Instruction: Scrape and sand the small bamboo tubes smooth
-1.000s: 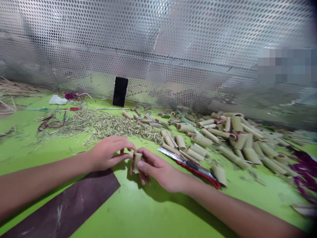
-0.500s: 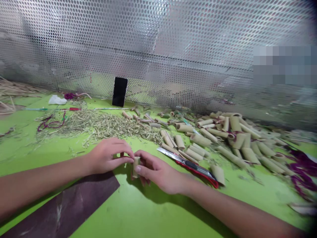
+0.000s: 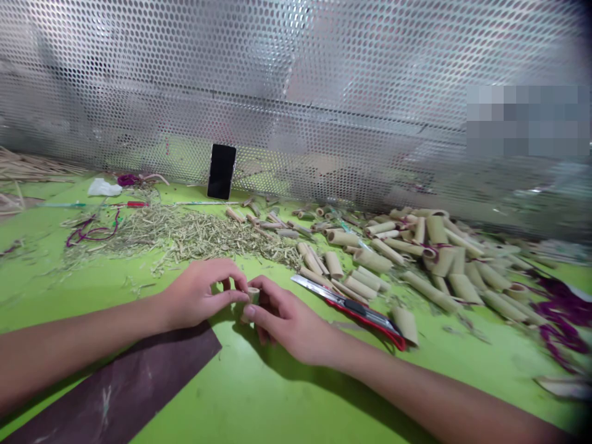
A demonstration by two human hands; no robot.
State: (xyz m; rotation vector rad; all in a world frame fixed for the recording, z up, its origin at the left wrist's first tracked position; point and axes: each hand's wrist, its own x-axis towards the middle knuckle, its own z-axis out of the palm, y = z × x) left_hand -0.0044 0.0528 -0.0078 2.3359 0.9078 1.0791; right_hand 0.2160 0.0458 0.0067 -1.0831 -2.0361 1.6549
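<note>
Ahead of me, a perforated metal sheet (image 3: 296, 92) filling the whole width, pale light glaring across its holes, a black phone (image 3: 221, 172) propped against it, my bright green worktop (image 3: 287, 394) meeting its foot, a pixelated patch (image 3: 527, 120) high on the right

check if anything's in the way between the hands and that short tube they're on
Nothing visible stands in the way: the left hand and right hand are both touching the short tube. The utility knife lies to the right, beyond the right hand, not between them.
</note>
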